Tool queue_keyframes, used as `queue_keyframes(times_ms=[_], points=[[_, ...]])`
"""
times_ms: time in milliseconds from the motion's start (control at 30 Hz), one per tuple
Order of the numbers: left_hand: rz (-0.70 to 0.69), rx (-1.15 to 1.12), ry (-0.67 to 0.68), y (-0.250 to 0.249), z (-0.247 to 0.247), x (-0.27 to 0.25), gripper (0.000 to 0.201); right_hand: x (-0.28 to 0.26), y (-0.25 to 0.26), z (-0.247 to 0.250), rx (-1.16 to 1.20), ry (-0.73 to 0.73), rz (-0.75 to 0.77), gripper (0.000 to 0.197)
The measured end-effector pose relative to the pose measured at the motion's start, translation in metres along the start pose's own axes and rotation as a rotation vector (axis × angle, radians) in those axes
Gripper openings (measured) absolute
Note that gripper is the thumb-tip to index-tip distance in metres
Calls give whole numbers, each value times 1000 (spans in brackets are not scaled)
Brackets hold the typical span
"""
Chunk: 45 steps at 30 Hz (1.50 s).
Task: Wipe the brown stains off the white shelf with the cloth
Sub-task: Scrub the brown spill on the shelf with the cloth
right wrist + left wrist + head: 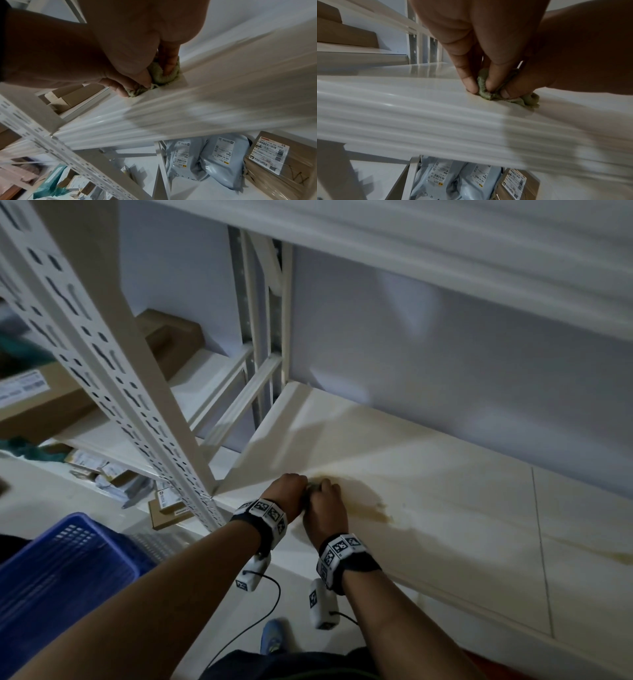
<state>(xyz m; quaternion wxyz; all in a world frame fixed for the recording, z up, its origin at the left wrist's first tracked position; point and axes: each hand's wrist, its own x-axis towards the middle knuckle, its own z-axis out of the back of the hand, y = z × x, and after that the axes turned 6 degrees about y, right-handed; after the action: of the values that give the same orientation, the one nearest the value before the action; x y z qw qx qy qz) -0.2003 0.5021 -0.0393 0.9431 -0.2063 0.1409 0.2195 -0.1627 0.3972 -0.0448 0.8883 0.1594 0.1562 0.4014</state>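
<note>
The white shelf (445, 508) carries a brown stain (375, 505) just right of my hands and a faint brown streak (613, 558) near its right front. Both hands meet at the shelf's left front corner. A small bunched green cloth (312, 487) lies on the board between them, mostly hidden in the head view. The left hand (291, 487) pinches the cloth (482, 88) with curled fingertips (471, 84) against the shelf (402, 101). The right hand (325, 498) grips the cloth (163, 77) too, one finger (169, 62) pressing down on it.
A perforated white upright (113, 364) stands just left of my hands. Another shelf board (445, 251) hangs low overhead. Cardboard boxes (168, 337) sit on the neighbouring rack. A blue basket (65, 570) stands on the floor at left. Grey parcels (214, 159) lie on the shelf below.
</note>
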Motion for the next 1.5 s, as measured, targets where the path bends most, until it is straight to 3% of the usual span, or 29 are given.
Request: queue_keyframes(times_ms=[367, 767, 1200, 1500], points=[[53, -29, 6, -15, 17, 43, 17, 48, -8, 33, -78, 158, -66, 21], [80, -104, -10, -17, 24, 62, 17, 75, -17, 37, -176, 191, -52, 21], [129, -59, -27, -30, 8, 40, 21, 46, -31, 34, -163, 166, 63, 23], [228, -47, -49, -87, -17, 18, 22, 3, -76, 49, -132, 186, 206, 30]])
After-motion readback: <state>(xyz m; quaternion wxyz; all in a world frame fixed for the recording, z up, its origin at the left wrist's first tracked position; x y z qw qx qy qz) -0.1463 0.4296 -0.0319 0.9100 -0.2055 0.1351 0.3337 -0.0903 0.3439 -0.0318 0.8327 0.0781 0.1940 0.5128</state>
